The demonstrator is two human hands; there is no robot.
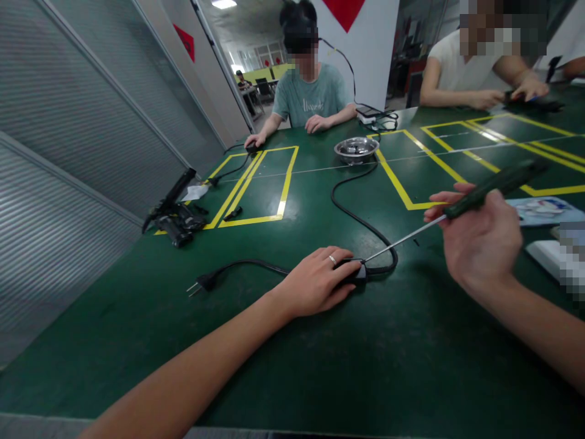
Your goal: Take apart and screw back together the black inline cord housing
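My left hand (322,280) lies over a black box (360,272) on the green table, its fingers wrapped on the top and side. From the box a black cable with a two-pin plug (206,281) runs left, and another black cable (354,213) loops back toward a metal bowl. In my right hand (484,235) is a screwdriver with a dark green handle (491,188), held raised and slanting. The tip of its thin metal shaft (406,236) meets the right end of the box, by my left fingertips. My left hand hides much of the box.
A metal bowl (356,149) with small parts stands farther back. Black tool parts (176,222) lie at the left. A blue printed card (548,210) and a white object (551,262) are at the right. Two people sit across the green table (256,378), hands on or over it.
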